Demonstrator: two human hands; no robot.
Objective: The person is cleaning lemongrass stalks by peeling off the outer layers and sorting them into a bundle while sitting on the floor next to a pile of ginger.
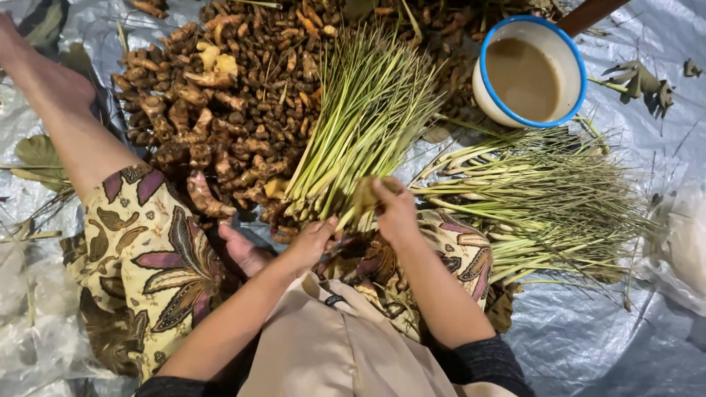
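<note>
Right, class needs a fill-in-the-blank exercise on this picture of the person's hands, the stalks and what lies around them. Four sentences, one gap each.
1. Both the left hand and the right hand grip a bundle of green ____.
2. The brown roots lie in a ____ on the sheet.
3. The white bowl has a ____ rim.
4. Everything rests on a grey ____ sheet.

Missing words: stalks; heap; blue; plastic

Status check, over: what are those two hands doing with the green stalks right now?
Left hand and right hand both gripping lemongrass bundle at its base. Root pile just behind. Bowl clear.
</note>
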